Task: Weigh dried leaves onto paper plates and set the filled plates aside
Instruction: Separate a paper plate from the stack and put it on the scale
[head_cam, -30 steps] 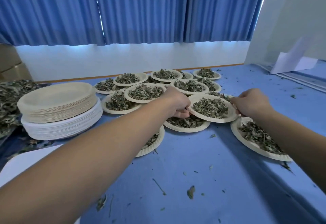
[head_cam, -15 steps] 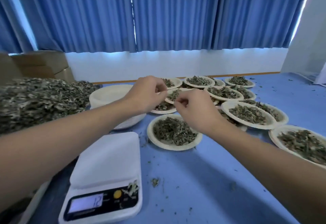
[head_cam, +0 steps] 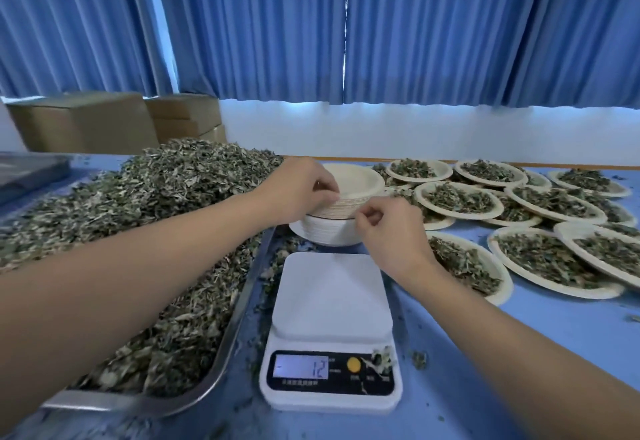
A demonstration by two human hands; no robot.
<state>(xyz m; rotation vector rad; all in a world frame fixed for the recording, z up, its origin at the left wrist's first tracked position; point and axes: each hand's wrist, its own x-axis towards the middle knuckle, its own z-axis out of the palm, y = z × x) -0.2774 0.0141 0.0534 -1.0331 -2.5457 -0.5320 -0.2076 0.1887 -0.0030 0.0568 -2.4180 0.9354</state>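
Observation:
A stack of empty paper plates [head_cam: 360,181] stands behind a white digital scale [head_cam: 330,295] whose platform is bare. My left hand [head_cam: 301,190] pinches the rim of the top plates on the stack's left side. My right hand [head_cam: 384,228] has curled fingers at the stack's front right rim; whether it grips a plate I cannot tell. A big heap of dried leaves [head_cam: 145,217] fills a metal tray [head_cam: 221,342] on the left. Several filled paper plates [head_cam: 457,197] lie overlapping on the right.
The blue table [head_cam: 502,363] is littered with leaf bits around the scale. Cardboard boxes [head_cam: 114,124] sit at the back left under blue curtains. A white wall strip runs behind the table.
The view has swung left from the filled plates to the scale and tray. Both hands have left the filled plate and moved to the stack of empty plates.

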